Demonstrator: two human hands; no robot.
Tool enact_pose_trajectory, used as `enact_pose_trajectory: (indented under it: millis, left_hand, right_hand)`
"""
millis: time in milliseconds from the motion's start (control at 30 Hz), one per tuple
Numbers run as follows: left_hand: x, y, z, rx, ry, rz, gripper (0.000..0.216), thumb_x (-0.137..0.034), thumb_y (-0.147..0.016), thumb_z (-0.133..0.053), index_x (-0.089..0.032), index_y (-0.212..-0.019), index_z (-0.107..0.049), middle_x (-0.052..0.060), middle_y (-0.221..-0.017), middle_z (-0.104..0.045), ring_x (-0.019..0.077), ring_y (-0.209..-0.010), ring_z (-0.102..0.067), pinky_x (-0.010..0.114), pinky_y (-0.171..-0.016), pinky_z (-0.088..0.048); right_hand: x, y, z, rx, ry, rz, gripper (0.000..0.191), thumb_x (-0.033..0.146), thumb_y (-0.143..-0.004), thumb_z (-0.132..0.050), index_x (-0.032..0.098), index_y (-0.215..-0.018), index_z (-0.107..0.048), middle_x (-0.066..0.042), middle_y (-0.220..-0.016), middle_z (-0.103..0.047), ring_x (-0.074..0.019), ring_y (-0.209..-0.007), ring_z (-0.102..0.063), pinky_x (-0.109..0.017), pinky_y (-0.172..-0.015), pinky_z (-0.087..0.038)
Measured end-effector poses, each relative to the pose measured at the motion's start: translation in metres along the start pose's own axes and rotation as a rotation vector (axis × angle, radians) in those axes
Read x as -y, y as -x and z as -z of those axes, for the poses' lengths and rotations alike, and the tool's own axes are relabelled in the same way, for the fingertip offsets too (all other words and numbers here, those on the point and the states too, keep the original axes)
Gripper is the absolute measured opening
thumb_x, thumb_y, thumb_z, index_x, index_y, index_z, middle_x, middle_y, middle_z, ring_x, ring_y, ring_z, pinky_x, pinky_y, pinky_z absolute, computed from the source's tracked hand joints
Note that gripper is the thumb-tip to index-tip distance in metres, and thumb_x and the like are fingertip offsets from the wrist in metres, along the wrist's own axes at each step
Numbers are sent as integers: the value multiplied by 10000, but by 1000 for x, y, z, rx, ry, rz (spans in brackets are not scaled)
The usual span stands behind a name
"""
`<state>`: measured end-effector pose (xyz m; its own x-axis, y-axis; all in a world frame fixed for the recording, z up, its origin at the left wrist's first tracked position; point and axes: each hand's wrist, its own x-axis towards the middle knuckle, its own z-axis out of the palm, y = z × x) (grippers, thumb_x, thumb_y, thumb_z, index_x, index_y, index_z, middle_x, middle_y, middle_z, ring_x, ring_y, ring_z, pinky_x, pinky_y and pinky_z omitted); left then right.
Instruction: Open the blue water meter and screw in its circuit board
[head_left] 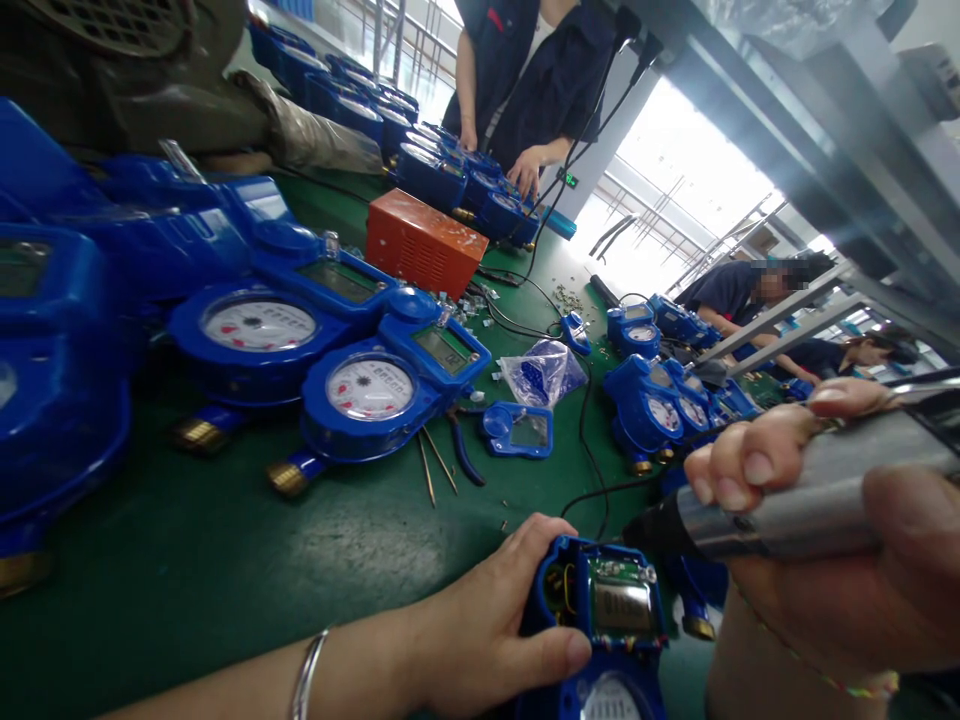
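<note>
In the blue housing point(630, 658) the left hand point(487, 640) grips (right hand point(847, 590) clasping a tool point(795, 515)) sit wires point(568, 590) and a display point(622, 605).

Open meter point(619, 660) — dial point(611, 702) cut by bottom edge; silver tool point(795, 515) — cropped at right.

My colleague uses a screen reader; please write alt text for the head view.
A left hand holds an opened blue meter; the right hand grips a silver tool beside it. More blue meters lie on a green table.
</note>
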<state>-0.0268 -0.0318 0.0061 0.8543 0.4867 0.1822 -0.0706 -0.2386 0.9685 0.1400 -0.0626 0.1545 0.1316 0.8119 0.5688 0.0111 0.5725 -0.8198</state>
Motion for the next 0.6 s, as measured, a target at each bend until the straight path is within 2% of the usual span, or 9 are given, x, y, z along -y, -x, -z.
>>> enact_pose_trajectory:
  millis: [367, 533, 600]
  left_hand:
    - [1, 1, 1, 2, -19, -4, 492, -466, -807, -566, -223, -1178, -353, 62, -1086, -490, 233, -967, -505, 390, -872, -468]
    - [0, 0, 1, 1, -11, 8, 503, -475, -802, -576, -225, -1183, -365, 66, -1092, -496, 237, -967, -517, 395, -868, -478]
    - [0, 0, 1, 4, -10, 11, 545, -469, -803, -583, -229, -1230, -345, 76, -1133, -493, 246, -1001, -523, 403, -896, -473]
  right_hand:
    - [4, -1, 2, -9, 29, 2, 263, 330, -738, -632, 211, -956, -546, 2, -645, -580, -151, -530, -534, -317, -507, -476]
    - [5, 3, -4, -62, -22, -57, 255, 310, -757, -593, 210, -990, -567, 1, -671, -569, -148, -550, -527, -313, -510, -465]
    - [5, 4, -6, -102, -20, -25, 242, 303, -774, -571, 212, -999, -570, 11, -663, -553, -136, -545, -506, -301, -510, -453]
